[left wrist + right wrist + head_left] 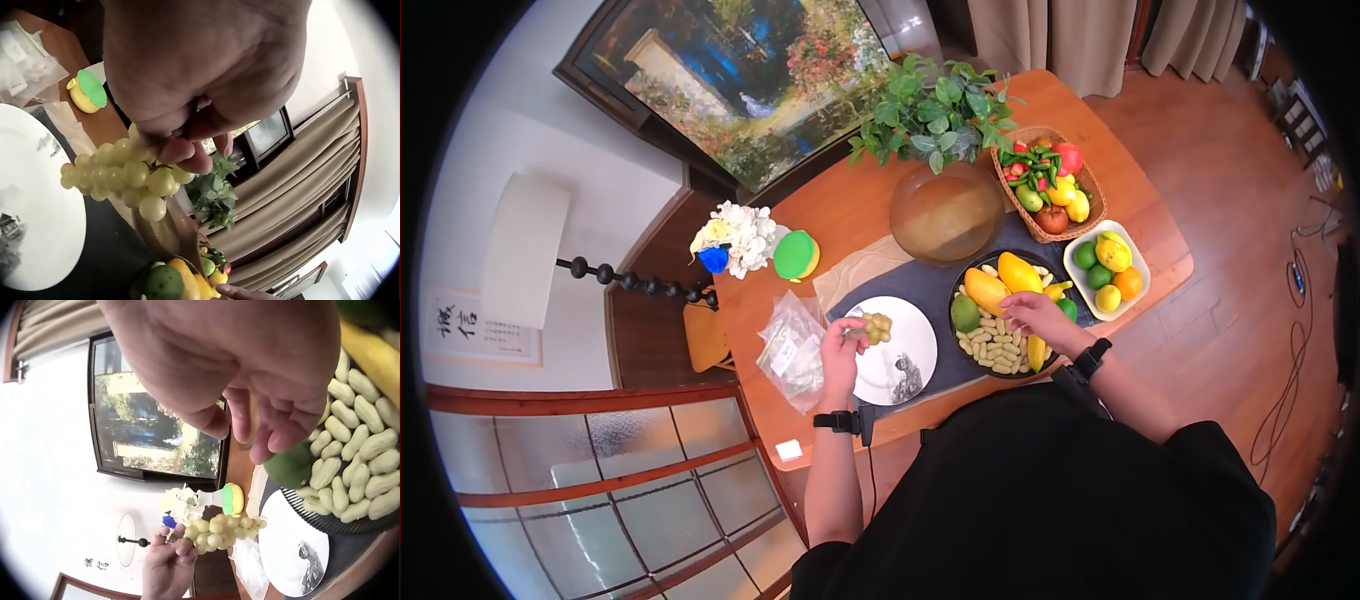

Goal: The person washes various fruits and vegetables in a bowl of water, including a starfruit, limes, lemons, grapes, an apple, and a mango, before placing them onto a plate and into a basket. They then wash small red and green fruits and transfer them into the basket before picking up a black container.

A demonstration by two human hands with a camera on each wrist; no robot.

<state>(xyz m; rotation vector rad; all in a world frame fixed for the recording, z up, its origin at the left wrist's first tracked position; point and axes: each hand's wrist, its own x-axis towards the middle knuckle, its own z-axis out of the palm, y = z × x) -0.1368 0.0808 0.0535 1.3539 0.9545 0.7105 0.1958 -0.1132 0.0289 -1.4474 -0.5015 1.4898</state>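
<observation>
My left hand point(840, 352) pinches a bunch of green grapes point(879, 327) by its stem end, over the left part of a white plate point(915, 335) with a dark picture printed on it. In the left wrist view the grapes point(112, 172) hang out from beneath the fingertips. My right hand point(1045, 318) hovers above a round black dish point(312, 515), its fingers loosely bent and nothing seen between them. Peanuts point(997, 352) fill much of that dish, along with yellow mangoes point(986, 290) and a green fruit point(964, 313) at its left side.
Right of the dish stands a white tray point(1128, 300) of citrus-like fruit; behind it, a wicker basket point(1094, 222) holds vegetables and fruit. A brownish glass bowl point(945, 220), leafy plant point(940, 110), green-lidded yellow pot point(796, 256), flowers point(738, 238) and clear plastic bag point(792, 352) also occupy the table.
</observation>
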